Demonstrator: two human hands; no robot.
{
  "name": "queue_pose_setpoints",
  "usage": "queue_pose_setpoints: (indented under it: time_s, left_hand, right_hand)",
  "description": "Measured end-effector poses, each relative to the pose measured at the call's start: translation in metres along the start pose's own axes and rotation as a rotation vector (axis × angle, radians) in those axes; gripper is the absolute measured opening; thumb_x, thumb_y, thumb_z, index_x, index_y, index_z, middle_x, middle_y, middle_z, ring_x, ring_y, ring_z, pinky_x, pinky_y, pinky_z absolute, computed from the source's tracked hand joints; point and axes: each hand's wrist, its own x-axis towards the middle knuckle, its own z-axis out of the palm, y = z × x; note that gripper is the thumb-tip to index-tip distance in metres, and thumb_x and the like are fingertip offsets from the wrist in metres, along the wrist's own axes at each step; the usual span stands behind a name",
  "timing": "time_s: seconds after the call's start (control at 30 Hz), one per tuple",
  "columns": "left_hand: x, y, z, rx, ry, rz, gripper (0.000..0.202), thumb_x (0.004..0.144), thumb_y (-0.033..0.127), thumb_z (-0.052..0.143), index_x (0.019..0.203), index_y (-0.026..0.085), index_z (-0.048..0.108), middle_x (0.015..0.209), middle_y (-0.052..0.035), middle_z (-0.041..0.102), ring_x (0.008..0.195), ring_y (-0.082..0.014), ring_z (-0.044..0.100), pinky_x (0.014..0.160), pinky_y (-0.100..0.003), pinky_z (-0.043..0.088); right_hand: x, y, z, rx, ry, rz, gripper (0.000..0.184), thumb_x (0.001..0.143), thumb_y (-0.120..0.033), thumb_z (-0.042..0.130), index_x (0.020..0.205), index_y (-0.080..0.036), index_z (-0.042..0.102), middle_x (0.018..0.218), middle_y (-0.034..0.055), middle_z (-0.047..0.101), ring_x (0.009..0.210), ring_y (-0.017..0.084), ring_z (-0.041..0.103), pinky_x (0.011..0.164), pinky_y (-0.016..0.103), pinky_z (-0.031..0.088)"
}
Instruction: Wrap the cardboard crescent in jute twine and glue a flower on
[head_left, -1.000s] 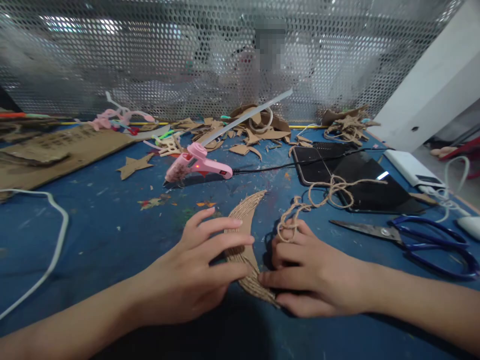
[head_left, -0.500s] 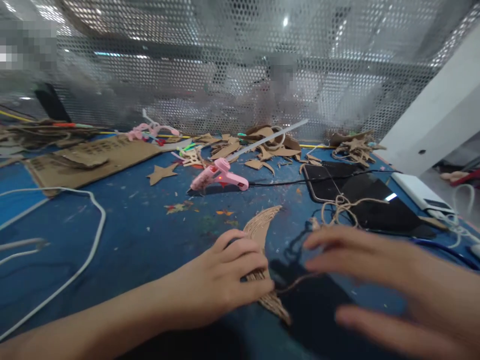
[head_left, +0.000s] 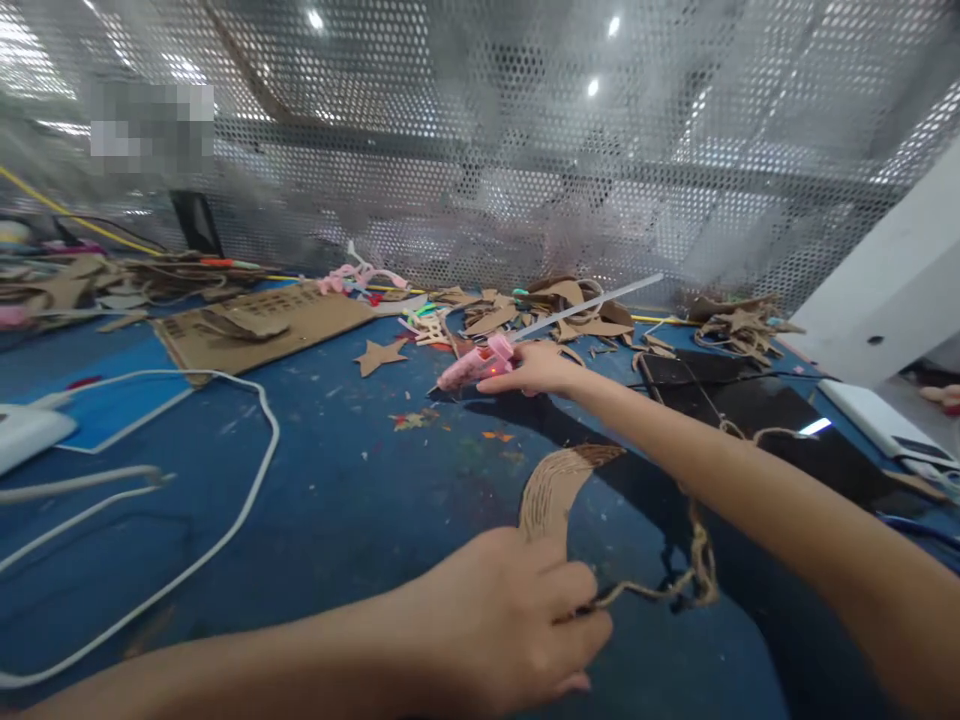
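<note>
My left hand (head_left: 510,610) is closed on the lower part of a cardboard crescent (head_left: 559,490). Rows of twine cover the crescent's outer side, and its lower end is hidden under my fingers. From those fingers a length of twine (head_left: 701,575) trails right in a loose tangle. Farther back, my right hand (head_left: 538,368) has its fingers around the handle of a pink hot glue gun (head_left: 469,368). A red light glows on the gun, its nozzle points left and down at the table, and a long clear glue stick (head_left: 592,303) sticks out of its back.
A cardboard star (head_left: 379,356) and a cardboard sheet (head_left: 322,318) lie at the back left. Cardboard scraps (head_left: 577,310) line the perforated metal screen (head_left: 480,200). A white cable (head_left: 271,430) curves across the left; a black tablet (head_left: 712,385) lies on the right.
My right hand has moved forward and left from beside the crescent and taken hold of the glue gun. My left hand stays on the crescent. The view has shifted, so the scene sits farther right.
</note>
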Motion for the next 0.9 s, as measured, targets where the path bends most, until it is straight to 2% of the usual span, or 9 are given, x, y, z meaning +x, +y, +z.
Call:
queue_pose_setpoints:
  time_s: [0.07, 0.13, 0.2, 0.3, 0.43, 0.57, 0.67, 0.8, 0.9]
  left_hand:
    - [-0.002, 0.001, 0.002, 0.021, 0.000, 0.004, 0.011, 0.089, 0.025, 0.057, 0.097, 0.018, 0.062, 0.081, 0.0001, 0.059, 0.065, -0.0166, 0.050, 0.048, -0.033, 0.031]
    - [-0.004, -0.002, 0.001, 0.033, -0.010, 0.005, 0.007, 0.088, 0.017, 0.055, 0.092, 0.018, 0.061, 0.080, 0.0007, 0.058, 0.066, -0.0164, 0.050, 0.048, -0.033, 0.031]
    - [-0.006, -0.004, -0.002, 0.022, -0.014, -0.012, 0.009, 0.089, 0.026, 0.057, 0.090, 0.019, 0.060, 0.085, -0.0001, 0.060, 0.068, -0.0168, 0.052, 0.048, -0.032, 0.032]
    - [-0.007, -0.004, -0.001, 0.009, 0.007, -0.057, 0.026, 0.088, 0.047, 0.055, 0.091, 0.021, 0.059, 0.100, -0.0040, 0.063, 0.074, -0.0187, 0.057, 0.053, -0.031, 0.038]
    - [-0.007, 0.000, 0.004, 0.084, 0.053, -0.116, 0.003, 0.088, 0.022, 0.057, 0.089, 0.022, 0.059, 0.097, -0.0016, 0.067, 0.073, -0.0177, 0.057, 0.056, -0.029, 0.039]
    - [-0.009, -0.001, 0.000, 0.082, 0.080, -0.071, 0.015, 0.091, 0.014, 0.050, 0.100, 0.022, 0.061, 0.093, -0.0027, 0.068, 0.073, -0.0154, 0.057, 0.058, -0.027, 0.041]
    - [-0.014, -0.001, -0.006, 0.098, 0.045, -0.053, 0.021, 0.090, 0.013, 0.048, 0.103, 0.022, 0.062, 0.094, -0.0028, 0.069, 0.068, -0.0147, 0.055, 0.055, -0.027, 0.041]
    - [-0.023, 0.008, -0.007, 0.133, 0.036, -0.061, 0.023, 0.091, 0.020, 0.049, 0.110, 0.021, 0.062, 0.102, -0.0042, 0.070, 0.070, -0.0158, 0.056, 0.057, -0.030, 0.044]
    - [-0.027, 0.014, -0.003, 0.122, 0.097, -0.143, 0.023, 0.092, 0.017, 0.049, 0.111, 0.024, 0.061, 0.099, -0.0015, 0.070, 0.074, -0.0154, 0.058, 0.068, -0.031, 0.046]
  right_hand:
    - [0.005, -0.002, 0.005, 0.041, 0.006, 0.000, 0.037, 0.071, -0.049, 0.071, 0.091, -0.018, 0.066, 0.070, 0.0010, 0.058, 0.055, 0.011, 0.048, 0.044, 0.023, 0.039]
    - [0.003, -0.004, 0.003, 0.072, 0.035, 0.000, 0.035, 0.073, -0.048, 0.070, 0.092, -0.018, 0.066, 0.070, 0.0009, 0.058, 0.055, 0.010, 0.047, 0.043, 0.022, 0.038]
    - [-0.006, -0.006, -0.004, 0.095, 0.078, 0.000, 0.036, 0.075, -0.050, 0.068, 0.090, -0.018, 0.066, 0.068, 0.0002, 0.056, 0.054, 0.009, 0.046, 0.044, 0.022, 0.038]
    - [-0.029, -0.007, -0.019, 0.139, 0.217, -0.066, 0.037, 0.073, -0.052, 0.069, 0.080, -0.016, 0.066, 0.059, -0.0021, 0.051, 0.051, 0.009, 0.043, 0.045, 0.023, 0.038]
    - [-0.077, -0.005, -0.035, 0.153, 0.359, -0.163, 0.032, 0.073, -0.050, 0.071, 0.079, -0.019, 0.068, 0.058, -0.0014, 0.054, 0.051, 0.011, 0.048, 0.048, 0.025, 0.043]
    - [-0.133, 0.002, -0.039, 0.115, 0.211, -0.216, 0.025, 0.085, -0.046, 0.060, 0.098, -0.027, 0.071, 0.066, 0.0009, 0.063, 0.075, 0.019, 0.064, 0.070, 0.031, 0.054]
    - [-0.165, 0.010, -0.037, 0.049, 0.026, -0.173, 0.029, 0.087, -0.044, 0.058, 0.106, -0.026, 0.069, 0.086, 0.0030, 0.068, 0.092, 0.021, 0.064, 0.084, 0.033, 0.052]
    - [-0.186, 0.013, -0.030, 0.032, -0.045, 0.035, 0.030, 0.083, -0.047, 0.060, 0.097, -0.022, 0.071, 0.086, 0.0026, 0.068, 0.075, 0.017, 0.063, 0.066, 0.026, 0.052]
    - [-0.195, 0.008, -0.023, 0.148, -0.140, 0.223, 0.032, 0.084, -0.046, 0.057, 0.105, -0.026, 0.071, 0.085, 0.0018, 0.067, 0.067, 0.014, 0.058, 0.054, 0.021, 0.047]
